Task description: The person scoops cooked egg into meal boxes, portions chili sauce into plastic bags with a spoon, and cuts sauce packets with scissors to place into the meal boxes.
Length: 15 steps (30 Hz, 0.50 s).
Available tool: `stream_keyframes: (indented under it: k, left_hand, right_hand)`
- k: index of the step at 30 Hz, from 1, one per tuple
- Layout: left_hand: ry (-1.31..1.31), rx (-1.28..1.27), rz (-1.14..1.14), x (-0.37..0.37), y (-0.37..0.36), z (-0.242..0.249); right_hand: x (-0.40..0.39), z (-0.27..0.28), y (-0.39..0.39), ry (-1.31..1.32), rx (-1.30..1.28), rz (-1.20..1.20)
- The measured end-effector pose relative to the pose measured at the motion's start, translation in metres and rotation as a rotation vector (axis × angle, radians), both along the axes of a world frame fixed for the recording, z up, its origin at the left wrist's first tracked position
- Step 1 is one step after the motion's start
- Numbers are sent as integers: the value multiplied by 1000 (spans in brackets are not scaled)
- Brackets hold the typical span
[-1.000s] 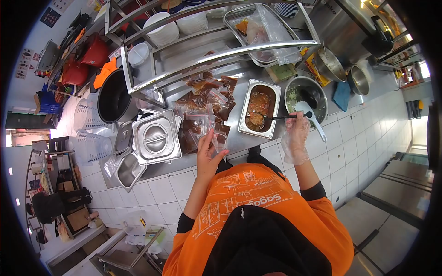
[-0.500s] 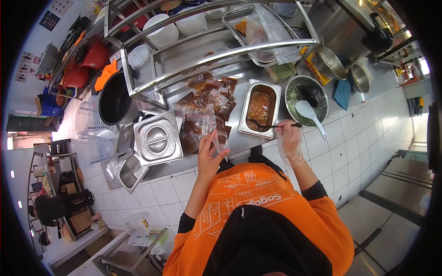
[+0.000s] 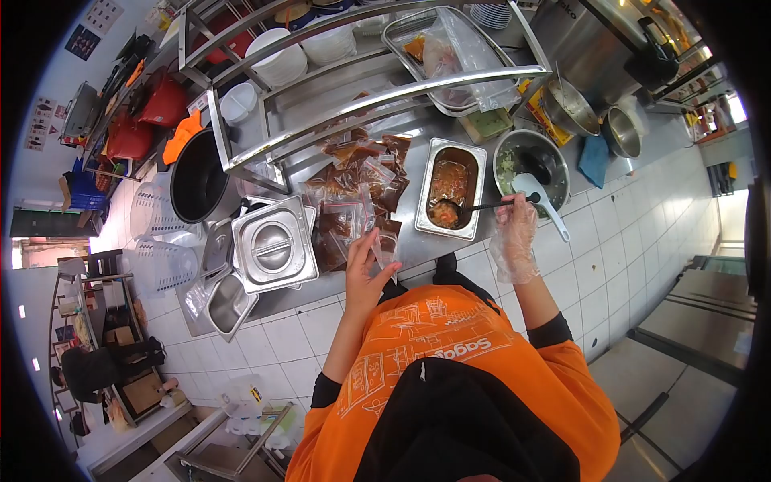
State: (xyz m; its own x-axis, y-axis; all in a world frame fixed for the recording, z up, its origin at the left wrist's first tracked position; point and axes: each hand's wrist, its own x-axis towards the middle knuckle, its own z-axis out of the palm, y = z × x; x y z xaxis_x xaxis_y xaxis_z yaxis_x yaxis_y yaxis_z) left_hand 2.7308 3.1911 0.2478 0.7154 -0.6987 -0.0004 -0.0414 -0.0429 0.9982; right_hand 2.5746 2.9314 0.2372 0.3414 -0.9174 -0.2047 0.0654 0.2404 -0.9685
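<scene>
**Ladle lies crosswise over a steel pan, its bowl end toward a small bag**

A black-handled ladle [image 3: 483, 207] is held by its handle end in the closed, plastic-gloved right hand [image 3: 514, 234]. Its long axis runs sideways, with chunky reddish food in the bowl end, inside the steel food pan [image 3: 424, 189], near the rim closest to the body. A clear plastic bag [image 3: 385, 247] is held between the thumb and fingers of the bare left hand [image 3: 364, 271], left of the pan and slightly closer to the body. The bowl end is nearer the bag than the right hand is. How wide the bag's mouth is cannot be told.
</scene>
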Motion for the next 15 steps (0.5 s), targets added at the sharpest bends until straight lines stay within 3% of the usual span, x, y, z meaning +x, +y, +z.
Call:
stream_keyframes:
  k: [7, 15]
  left_hand:
    - [0, 1, 4, 1, 1, 1]
    - [2, -20, 17, 2, -4, 4]
  right_hand:
    - [0, -18, 0, -179, 239, -112]
    - [-2, -13, 1, -302, 282, -142]
